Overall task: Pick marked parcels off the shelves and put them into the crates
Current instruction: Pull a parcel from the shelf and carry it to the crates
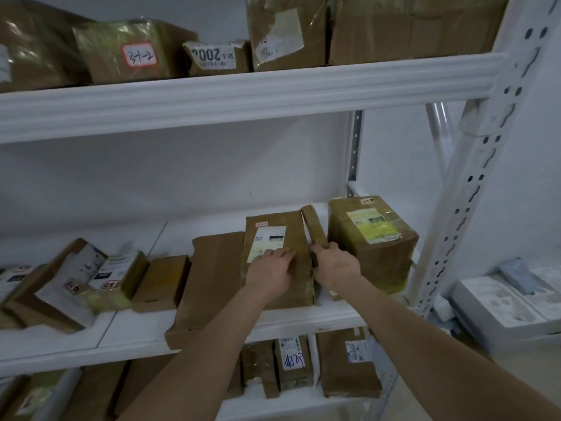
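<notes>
Hands both sit on the middle shelf [212, 220], as far as I can see through the head camera. The left hand [270, 268] lies palm down on top of the labelled parcel [293, 229], a tape-wrapped brown box with a white shipping label and a small red-edged tag near its far edge. Its fingers are nearly straight and a little spread. The fingertips [285, 253] cover the label's near corner and reach toward the box's right edge, and they grip nothing. The right hand [337, 265] is curled round the near end of the slim parcel [315, 226]. This narrow brown packet stands on edge, somewhat tilted, in the gap between the labelled parcel and the cube-shaped parcel [376, 250] to the right (whether it leans on either one I can't tell). The right thumb is hidden from me, so I can't say how far the grip wraps. A flat brown carton [212, 275] lies just left of the labelled parcel, touching it, with its near end hanging over the shelf's front lip
</notes>
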A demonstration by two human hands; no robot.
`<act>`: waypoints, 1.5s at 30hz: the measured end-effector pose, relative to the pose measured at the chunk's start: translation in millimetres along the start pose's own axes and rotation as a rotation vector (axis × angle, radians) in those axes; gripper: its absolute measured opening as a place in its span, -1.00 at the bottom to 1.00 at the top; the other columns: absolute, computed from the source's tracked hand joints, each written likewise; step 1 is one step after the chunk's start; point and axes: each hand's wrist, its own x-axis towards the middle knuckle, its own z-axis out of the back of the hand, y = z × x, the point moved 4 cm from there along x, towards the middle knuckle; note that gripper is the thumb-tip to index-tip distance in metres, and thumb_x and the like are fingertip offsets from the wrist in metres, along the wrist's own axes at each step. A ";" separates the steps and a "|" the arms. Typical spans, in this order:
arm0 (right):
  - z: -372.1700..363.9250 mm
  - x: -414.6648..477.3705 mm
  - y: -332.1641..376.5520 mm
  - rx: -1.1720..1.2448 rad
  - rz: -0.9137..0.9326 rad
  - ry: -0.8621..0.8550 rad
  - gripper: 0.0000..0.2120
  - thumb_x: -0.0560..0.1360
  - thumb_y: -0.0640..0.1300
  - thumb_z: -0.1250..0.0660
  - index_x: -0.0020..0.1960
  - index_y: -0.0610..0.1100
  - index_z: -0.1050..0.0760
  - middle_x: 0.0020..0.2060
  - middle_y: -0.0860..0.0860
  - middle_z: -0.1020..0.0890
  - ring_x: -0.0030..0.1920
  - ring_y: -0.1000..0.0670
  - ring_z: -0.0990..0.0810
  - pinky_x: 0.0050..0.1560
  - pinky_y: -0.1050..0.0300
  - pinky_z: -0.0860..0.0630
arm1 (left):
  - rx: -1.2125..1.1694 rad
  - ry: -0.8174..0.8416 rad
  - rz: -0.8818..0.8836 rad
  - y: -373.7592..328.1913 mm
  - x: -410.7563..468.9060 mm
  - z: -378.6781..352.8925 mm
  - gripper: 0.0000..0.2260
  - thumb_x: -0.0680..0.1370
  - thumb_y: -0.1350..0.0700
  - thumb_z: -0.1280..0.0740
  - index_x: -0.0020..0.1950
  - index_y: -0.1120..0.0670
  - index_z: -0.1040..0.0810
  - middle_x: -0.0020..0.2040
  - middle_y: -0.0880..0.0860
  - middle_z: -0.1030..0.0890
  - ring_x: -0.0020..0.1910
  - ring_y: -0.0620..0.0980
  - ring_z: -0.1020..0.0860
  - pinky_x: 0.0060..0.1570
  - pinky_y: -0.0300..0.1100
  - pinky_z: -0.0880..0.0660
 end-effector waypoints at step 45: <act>106.9 -53.1 -24.3 0.732 -0.134 -0.490 -0.66 0.49 0.07 -0.35 0.22 0.00 -0.45 -0.02 0.03 -0.62 -0.12 0.00 -0.56 -0.10 0.09 -0.54 | -1.070 -0.208 0.444 9.6 -25.9 71.0 -0.54 0.61 0.20 -0.24 0.50 0.13 -0.23 0.41 0.14 -0.41 0.33 0.14 -0.44 0.27 0.01 -0.44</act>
